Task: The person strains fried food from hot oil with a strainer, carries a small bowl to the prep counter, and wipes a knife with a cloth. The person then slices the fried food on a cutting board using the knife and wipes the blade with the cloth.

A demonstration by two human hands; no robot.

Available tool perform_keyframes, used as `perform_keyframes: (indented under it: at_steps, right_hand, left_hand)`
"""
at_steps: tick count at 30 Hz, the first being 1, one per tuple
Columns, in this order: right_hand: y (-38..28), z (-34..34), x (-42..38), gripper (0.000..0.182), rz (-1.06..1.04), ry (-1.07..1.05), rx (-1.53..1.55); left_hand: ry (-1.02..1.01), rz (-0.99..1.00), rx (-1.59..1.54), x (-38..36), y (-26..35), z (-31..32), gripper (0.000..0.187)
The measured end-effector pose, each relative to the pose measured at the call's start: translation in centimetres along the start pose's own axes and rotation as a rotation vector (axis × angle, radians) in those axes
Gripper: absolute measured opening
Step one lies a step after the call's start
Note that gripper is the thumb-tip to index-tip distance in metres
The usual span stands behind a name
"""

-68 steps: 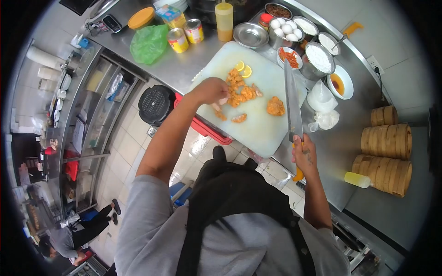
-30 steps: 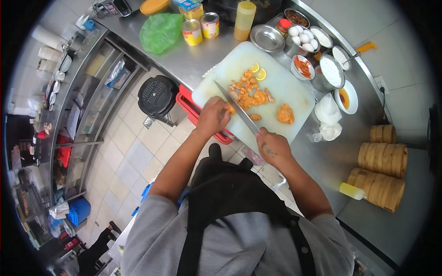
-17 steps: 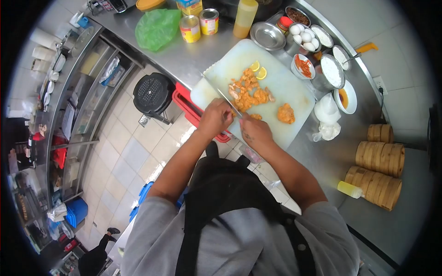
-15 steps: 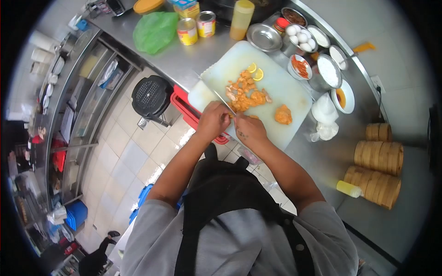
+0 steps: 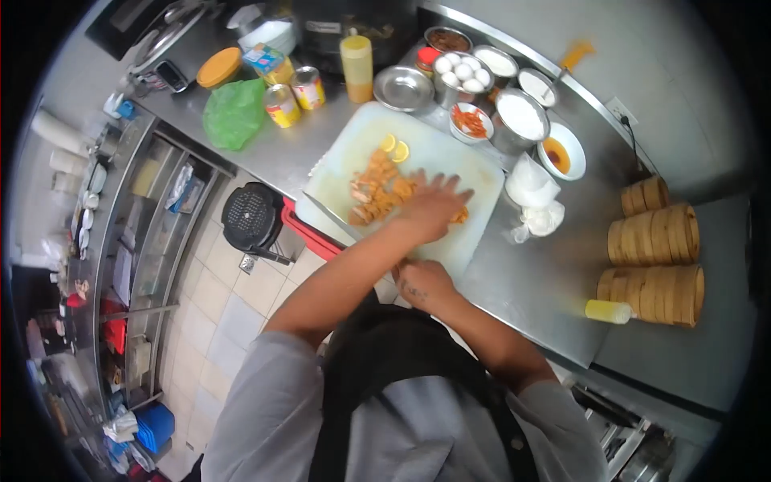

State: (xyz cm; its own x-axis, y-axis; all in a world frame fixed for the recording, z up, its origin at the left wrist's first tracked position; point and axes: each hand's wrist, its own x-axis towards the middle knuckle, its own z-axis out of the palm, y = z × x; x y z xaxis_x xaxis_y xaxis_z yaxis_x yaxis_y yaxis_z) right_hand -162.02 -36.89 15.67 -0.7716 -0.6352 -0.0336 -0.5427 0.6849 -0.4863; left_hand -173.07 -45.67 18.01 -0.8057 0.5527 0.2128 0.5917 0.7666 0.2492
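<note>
My left hand (image 5: pixel 436 207) reaches across the white cutting board (image 5: pixel 474 181), fingers spread over a larger orange-brown piece of fried food (image 5: pixel 460 215) that it partly hides. Beside it on the board lies a heap of chopped fried pieces (image 5: pixel 377 189), looking like breaded meat. Two lemon slices (image 5: pixel 395 148) rest just beyond the heap. At the board's near edge, my right hand (image 5: pixel 426 285) is closed around a knife (image 5: pixel 331 215), its handle hidden in the fist and behind my left forearm. The blade points up and left, across the board's left edge.
Behind the board stand a squeeze bottle (image 5: pixel 357 71), cans (image 5: pixel 283 106), a metal dish (image 5: pixel 404 88), a bowl of eggs (image 5: pixel 463 72) and a bowl of white powder (image 5: pixel 520 114). Bamboo steamers (image 5: pixel 654 233) are at right. A black stool (image 5: pixel 253 217) stands left, near a red bin (image 5: pixel 309 237).
My left hand has left the knife area and moved right, opening over the larger fried piece. My right hand has drawn the knife back toward my body. The view has shifted.
</note>
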Motion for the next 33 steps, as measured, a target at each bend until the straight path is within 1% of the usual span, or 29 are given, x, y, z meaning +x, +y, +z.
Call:
perform_keyframes:
  at_steps: [1,2,4,5,7,8,10,12,14,15,17,18,20,22,24,25,27,28,31,32,33]
  right_hand:
    - [-0.5,0.0,0.5,0.027,0.029,0.005,0.005]
    - [-0.5,-0.1,0.5,0.027,0.015,0.009,0.008]
    - [-0.4,-0.1,0.1,0.026,0.078,-0.049,0.052]
    - [-0.2,0.1,0.1,0.026,0.095,-0.036,0.039]
    - [0.4,0.4,0.6,0.027,0.121,-0.063,0.072]
    - [0.7,0.3,0.9,0.028,0.138,-0.093,0.096]
    - [0.6,-0.4,1.5,0.028,0.158,-0.088,0.075]
    - [0.6,-1.4,2.1,0.028,0.176,-0.080,0.052]
    - [1.1,-2.3,2.3,0.028,0.211,-0.137,0.119]
    - [1.5,-2.6,2.6,0.028,0.202,-0.137,0.115]
    - [2.2,-3.1,2.8,0.029,0.277,-0.114,0.057]
    - [2.4,-3.3,2.8,0.029,0.266,-0.124,0.052]
    - [2.5,-4.0,3.0,0.029,0.276,-0.140,0.017]
    - [2.1,-4.9,3.4,0.029,0.254,-0.165,0.008]
    - [1.2,-5.6,3.4,0.029,0.268,-0.143,0.000]
    - [0.7,-6.1,3.3,0.029,0.265,-0.155,-0.007]
    - [-0.5,-6.9,3.2,0.028,0.243,-0.112,0.029]
    - [-0.9,-6.9,3.1,0.028,0.247,-0.121,0.025]
    - [-1.7,-7.1,3.1,0.027,0.217,-0.144,0.012]
    - [-1.8,-7.2,3.1,0.027,0.205,-0.139,0.000]
    - [-2.0,-7.3,3.1,0.027,0.194,-0.135,-0.012]
  left_hand:
    - [-0.159,-0.028,0.123,1.4,-0.8,2.7,0.057]
    - [-0.158,-0.037,0.135,2.3,-0.9,2.5,0.057]
    - [-0.429,-0.030,0.103,3.6,-0.9,2.5,0.056]
    - [-0.439,-0.024,0.103,3.5,-0.8,2.1,0.056]
    - [-0.333,-0.029,-0.026,2.9,-1.2,0.9,0.055]
    - [-0.334,-0.028,-0.024,2.4,-1.2,-0.3,0.055]
    - [0.014,-0.108,-0.379,0.4,-1.0,-2.9,0.059]
    - [0.209,-0.148,-0.585,-3.0,-2.3,-4.7,0.061]
    - [0.363,-0.277,-0.483,-6.9,-3.3,-6.2,0.064]
    - [0.371,-0.280,-0.478,-8.5,-4.0,-6.4,0.064]
    - [0.477,-0.488,-0.502,-11.6,-5.3,-5.1,0.063]
    - [0.486,-0.500,-0.500,-12.5,-5.7,-4.1,0.063]
    - [0.536,-0.477,-0.327,-14.0,-6.6,-2.0,0.062]
    - [0.549,-0.527,-0.347,-14.8,-6.8,-0.1,0.063]
    - [0.622,-0.515,-0.359,-15.4,-6.6,0.9,0.062]
    - [0.626,-0.527,-0.365,-15.8,-6.7,1.3,0.062]
    - [0.632,-0.444,-0.355,-15.9,-6.4,0.1,0.054]
    - [0.632,-0.451,-0.363,-16.1,-6.4,-0.1,0.054]
    - [0.609,-0.453,-0.392,-16.3,-7.3,-0.3,0.043]
    - [0.608,-0.456,-0.397,-16.2,-7.6,-0.4,0.043]
    - [0.619,-0.402,-0.371,-16.2,-7.9,-0.5,0.040]
